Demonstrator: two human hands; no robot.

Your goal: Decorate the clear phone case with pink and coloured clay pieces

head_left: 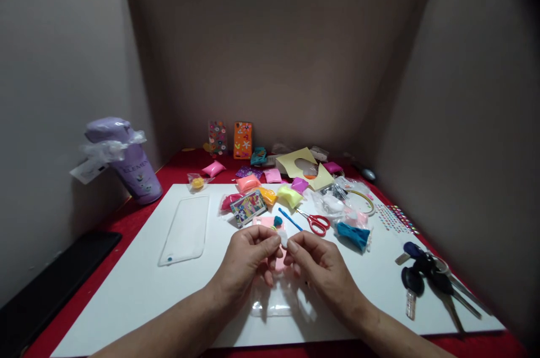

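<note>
My left hand (250,252) and my right hand (324,261) meet in the middle, thumbs and fingertips pinching a small soft white piece (284,238) that looks like modelling clay. Just beneath them lies a pink sheet or case (279,265), mostly covered by the fingers, with a teal lump (277,221) near its top. A clear plastic bag (274,306) rests below the hands. Beyond my right fingers are a blue stick tool (291,219) and red-handled scissors (317,224). A small picture card (248,209) leans beyond my left hand.
A clear phone case (185,229) lies left on the white board (126,290). Several coloured clay packets (289,196) spread behind. A teal packet (353,235), a rhinestone sheet (396,219) and keys (434,273) sit right. A purple tumbler (139,175) stands left; decorated cases (243,140) stand behind.
</note>
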